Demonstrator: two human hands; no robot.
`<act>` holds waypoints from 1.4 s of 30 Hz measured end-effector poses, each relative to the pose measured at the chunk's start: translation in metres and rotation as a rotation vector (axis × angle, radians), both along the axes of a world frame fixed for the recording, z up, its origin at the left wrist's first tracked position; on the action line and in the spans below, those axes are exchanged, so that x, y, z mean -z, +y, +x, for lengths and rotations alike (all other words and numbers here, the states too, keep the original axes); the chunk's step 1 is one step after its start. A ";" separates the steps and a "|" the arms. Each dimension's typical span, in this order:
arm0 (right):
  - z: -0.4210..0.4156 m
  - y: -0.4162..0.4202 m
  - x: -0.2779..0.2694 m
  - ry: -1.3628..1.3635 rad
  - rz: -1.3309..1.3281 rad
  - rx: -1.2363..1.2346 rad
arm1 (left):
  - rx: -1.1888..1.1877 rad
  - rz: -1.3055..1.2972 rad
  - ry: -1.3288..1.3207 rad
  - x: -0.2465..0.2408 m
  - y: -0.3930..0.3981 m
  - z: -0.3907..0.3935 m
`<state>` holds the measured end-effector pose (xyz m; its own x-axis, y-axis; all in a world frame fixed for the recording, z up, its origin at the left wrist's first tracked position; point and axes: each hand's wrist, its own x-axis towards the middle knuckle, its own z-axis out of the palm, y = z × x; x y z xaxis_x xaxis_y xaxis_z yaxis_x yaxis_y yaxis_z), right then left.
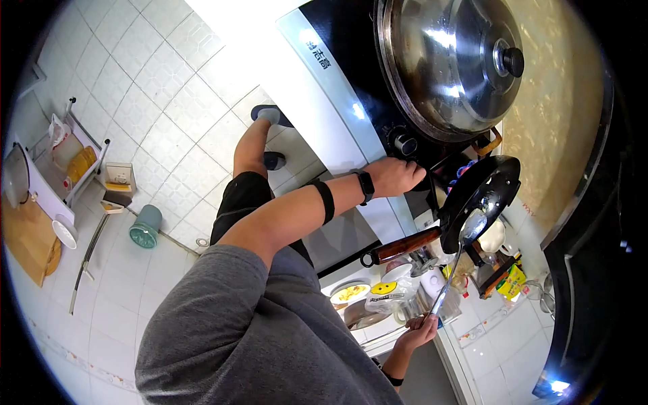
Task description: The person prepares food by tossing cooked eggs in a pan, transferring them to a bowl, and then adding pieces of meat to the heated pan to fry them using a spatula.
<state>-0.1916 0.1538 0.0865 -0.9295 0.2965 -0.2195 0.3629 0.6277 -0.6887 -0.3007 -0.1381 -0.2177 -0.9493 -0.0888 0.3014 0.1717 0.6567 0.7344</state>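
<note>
My left hand [397, 176], with a dark band on its wrist, is at the front of the gas stove, just below a control knob [406, 144]. Its fingers are curled, and whatever lies under them is hidden. My right hand [419, 331] grips the long metal handle of a cooking utensil [445, 288], either a spatula or a ladle. The utensil's shiny head lies inside a black wok [450, 207] at the stove's near-right burner. That wok looks tilted in this view. Its wooden handle [407, 246] points back towards me, with neither hand on it.
A large lidded pan [450, 66] covers the stove's other side. To the right, the counter holds a plate of yellow food [350, 293], a plastic bag [390, 298] and a yellow packet [512, 282]. Behind me are a green bin [146, 226] and a wheeled rack [76, 152].
</note>
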 end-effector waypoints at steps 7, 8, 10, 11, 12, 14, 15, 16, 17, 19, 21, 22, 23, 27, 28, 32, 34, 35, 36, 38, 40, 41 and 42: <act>-0.002 0.001 0.005 0.010 -0.012 0.020 | -0.019 -0.031 0.027 0.002 0.001 -0.001; -0.002 0.006 0.007 0.013 -0.032 0.029 | -0.030 -0.038 0.034 0.001 0.000 -0.001; -0.004 0.010 0.009 0.009 -0.050 0.028 | -0.032 -0.037 0.037 0.000 -0.002 -0.001; -0.005 0.012 0.009 0.002 -0.053 0.020 | -0.034 -0.037 0.038 -0.001 -0.004 -0.002; -0.006 0.013 0.008 -0.006 -0.054 0.014 | -0.032 -0.038 0.029 -0.001 -0.004 -0.002; -0.008 0.015 0.009 -0.010 -0.068 -0.010 | -0.026 -0.042 0.013 -0.003 -0.005 -0.002; -0.006 0.016 0.009 -0.004 -0.078 -0.023 | -0.025 -0.031 0.009 -0.003 -0.003 -0.003; -0.004 0.017 0.010 0.002 -0.089 -0.034 | -0.022 -0.021 0.007 -0.002 -0.002 -0.003; 0.000 0.017 0.011 0.003 -0.082 -0.005 | -0.015 -0.012 0.004 -0.001 0.000 -0.002; 0.005 0.015 0.017 0.022 -0.082 0.064 | -0.023 0.016 0.007 0.000 0.005 -0.001; 0.012 0.016 0.022 0.058 -0.070 0.076 | -0.028 0.081 -0.030 0.001 0.005 0.001; 0.017 0.017 0.023 0.081 -0.066 0.094 | -0.030 0.133 -0.075 -0.002 0.001 0.003; 0.025 0.018 0.024 0.103 -0.060 0.117 | -0.027 0.184 -0.123 -0.005 -0.002 0.005; 0.061 -0.002 0.018 0.340 0.094 0.147 | 0.040 0.395 -0.337 -0.050 -0.034 0.024; 0.077 0.014 0.022 0.348 0.112 0.173 | 0.136 0.544 -0.433 -0.057 -0.040 0.031; 0.130 0.015 0.014 0.404 0.240 0.243 | 0.381 1.221 -1.116 -0.089 -0.060 0.051; 0.173 0.023 0.030 0.416 0.346 0.354 | 0.541 1.043 -1.174 -0.121 -0.046 0.042; 0.183 0.020 0.028 0.440 0.369 0.404 | 0.586 1.027 -1.316 -0.131 -0.043 0.038; 0.183 0.015 0.020 0.448 0.385 0.420 | 0.482 1.032 -1.340 -0.153 -0.039 0.034; 0.193 0.014 0.025 0.489 0.400 0.456 | 0.407 0.998 -1.294 -0.171 -0.035 0.034; 0.200 0.005 0.017 0.419 0.348 0.552 | 0.409 0.979 -1.207 -0.162 -0.033 0.033; 0.215 0.001 0.012 0.406 0.356 0.620 | 0.435 0.950 -1.205 -0.164 -0.023 0.033; 0.233 0.003 0.017 0.422 0.353 0.686 | 0.439 0.929 -1.221 -0.165 -0.014 0.033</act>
